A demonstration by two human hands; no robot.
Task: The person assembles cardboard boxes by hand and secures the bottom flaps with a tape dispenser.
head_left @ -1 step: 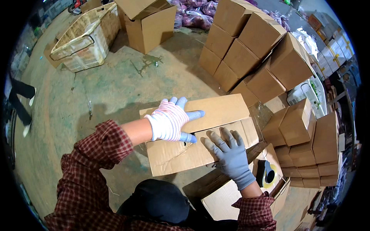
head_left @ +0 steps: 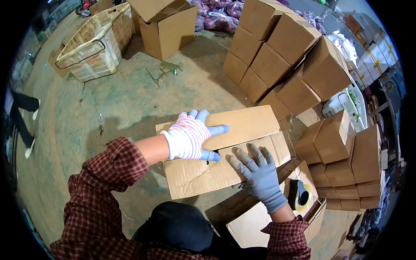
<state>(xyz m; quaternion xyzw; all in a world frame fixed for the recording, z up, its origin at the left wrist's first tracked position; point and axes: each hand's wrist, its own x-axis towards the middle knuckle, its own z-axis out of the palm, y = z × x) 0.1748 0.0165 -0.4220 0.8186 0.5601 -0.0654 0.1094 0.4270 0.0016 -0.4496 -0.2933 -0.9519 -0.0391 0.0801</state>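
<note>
A brown cardboard box [head_left: 249,123] stands in front of me with its two top flaps folded down. My left hand [head_left: 188,136], in a pink-and-white striped glove with blue fingertips, lies flat across the seam between the flaps. My right hand [head_left: 258,173], in a grey glove, rests flat with spread fingers on the near flap [head_left: 193,180]. Neither hand grips anything. A tape dispenser [head_left: 302,196] with a yellow roll lies just right of my right wrist, on a lower box [head_left: 247,225].
Stacks of closed cardboard boxes [head_left: 294,56] fill the right side. An open box [head_left: 167,30] and a cream plastic basket [head_left: 93,43] stand on the concrete floor [head_left: 130,95] at the back left. Purple mesh bags [head_left: 219,17] lie behind. Another person's legs [head_left: 21,117] are at the left edge.
</note>
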